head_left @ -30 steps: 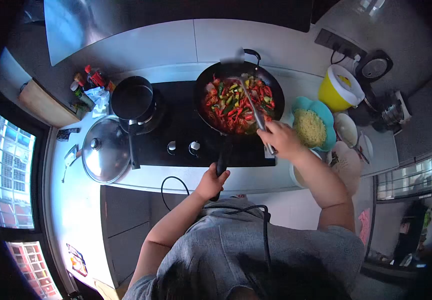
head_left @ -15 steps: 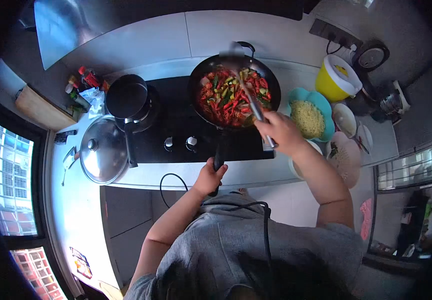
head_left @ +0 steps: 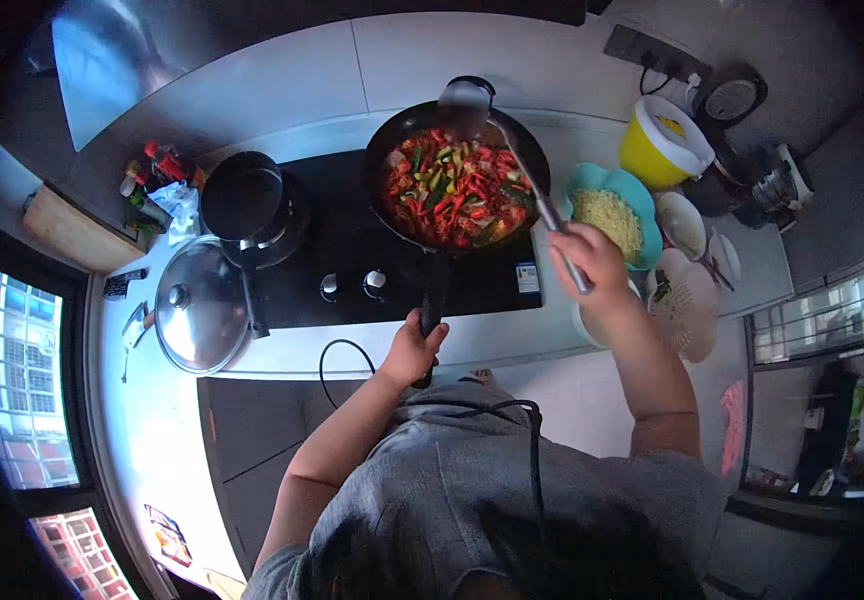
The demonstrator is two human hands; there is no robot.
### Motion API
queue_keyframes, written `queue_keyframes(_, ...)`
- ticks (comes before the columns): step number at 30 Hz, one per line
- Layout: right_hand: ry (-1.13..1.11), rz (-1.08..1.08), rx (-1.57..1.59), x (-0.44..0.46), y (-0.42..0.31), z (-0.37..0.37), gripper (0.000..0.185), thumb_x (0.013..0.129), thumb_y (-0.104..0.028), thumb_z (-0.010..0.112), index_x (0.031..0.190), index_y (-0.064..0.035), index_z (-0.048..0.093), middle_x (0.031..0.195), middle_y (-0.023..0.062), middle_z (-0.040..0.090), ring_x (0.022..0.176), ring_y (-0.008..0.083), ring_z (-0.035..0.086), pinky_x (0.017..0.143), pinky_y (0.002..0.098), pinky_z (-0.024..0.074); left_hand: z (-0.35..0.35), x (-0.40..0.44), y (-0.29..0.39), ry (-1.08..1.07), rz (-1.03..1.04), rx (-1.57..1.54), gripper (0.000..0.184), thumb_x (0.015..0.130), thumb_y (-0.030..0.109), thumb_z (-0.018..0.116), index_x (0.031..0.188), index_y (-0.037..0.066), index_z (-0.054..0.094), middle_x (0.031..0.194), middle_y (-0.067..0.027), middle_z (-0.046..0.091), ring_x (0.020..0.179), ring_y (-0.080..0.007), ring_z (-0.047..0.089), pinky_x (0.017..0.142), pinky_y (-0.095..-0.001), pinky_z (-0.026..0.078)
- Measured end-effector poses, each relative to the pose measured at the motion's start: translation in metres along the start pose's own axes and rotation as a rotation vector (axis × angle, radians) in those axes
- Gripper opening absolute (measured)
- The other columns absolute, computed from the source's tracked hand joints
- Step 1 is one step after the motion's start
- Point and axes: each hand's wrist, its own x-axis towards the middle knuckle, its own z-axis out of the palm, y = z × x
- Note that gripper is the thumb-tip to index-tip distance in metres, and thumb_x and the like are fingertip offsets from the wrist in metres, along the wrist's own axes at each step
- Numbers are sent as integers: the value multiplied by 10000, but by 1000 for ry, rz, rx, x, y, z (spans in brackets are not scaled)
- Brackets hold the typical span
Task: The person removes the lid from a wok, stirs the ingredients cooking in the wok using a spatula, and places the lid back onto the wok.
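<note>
The left hand (head_left: 412,350) has its fingers wrapped round the black handle (head_left: 435,290) of a wok (head_left: 407,120), near the front edge of the white bench (head_left: 512,340). The wok stands on the right part of the black hob (head_left: 342,200) and holds a mix of red and green food (head_left: 452,190). The right hand (head_left: 589,268) has its fingers closed round the grip of a long-handled metal utensil (head_left: 550,214), which slants up and leftward over the wok; its head is blurred beside the wok's far loop handle, and I cannot tell whether it touches the rim. Just right of the wok sits a turquoise bowl (head_left: 649,210) of pale yellow shreds (head_left: 607,222), with a yellow and white container (head_left: 652,150) behind it. Left of the wok, apart from it, stands a dark saucepan (head_left: 242,195), its handle reaching toward the viewer alongside a shiny domed lid (head_left: 202,310) lying on the bench
</note>
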Motion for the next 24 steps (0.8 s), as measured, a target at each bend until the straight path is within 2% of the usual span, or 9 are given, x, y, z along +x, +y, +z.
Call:
queue_keyframes(1,63,7,25,5,-3,-12,273,728,-71,672,991,-81,599,837,112,590,666,284,589,571,355,477,0,1,0,-3,0,-1,283,862,229,583,990,40,416,635,-26,472,510,-110,484,438,-263,445)
queue_keyframes(5,82,5,50,-4,-18,-34,244,705,-34,691,934,-61,611,888,136,593,708,277,603,607,326,487,1,0,0,7,-16,20,286,864,227,581,999,41,411,630,-24,471,507,-110,483,435,-266,446)
queue_keyframes(10,78,85,99,-13,-7,-2,246,695,-6,690,923,-53,612,863,138,597,692,279,602,601,323,485,-1,2,-4,5,-4,28,280,866,226,579,1002,47,411,628,-23,470,502,-110,483,431,-265,444)
queue_keyframes(13,186,109,129,-1,0,9,242,718,-37,678,946,-59,601,839,151,593,661,287,598,554,338,472,-1,3,-5,-3,-2,33,275,867,227,578,999,52,411,630,-23,470,502,-110,484,431,-265,444)
queue_keyframes(20,97,133,103,-1,-24,-22,235,716,-49,682,934,-64,595,815,137,593,680,302,595,576,350,472,-1,3,-6,-3,2,68,268,869,238,576,976,57,410,636,-26,469,514,-111,487,433,-261,446)
queue_keyframes(24,92,125,86,-2,-16,-1,238,713,-50,683,934,-69,596,810,131,594,707,302,596,592,353,475,-1,4,-7,-4,15,32,266,869,236,578,966,52,412,638,-27,471,515,-112,488,432,-257,446)
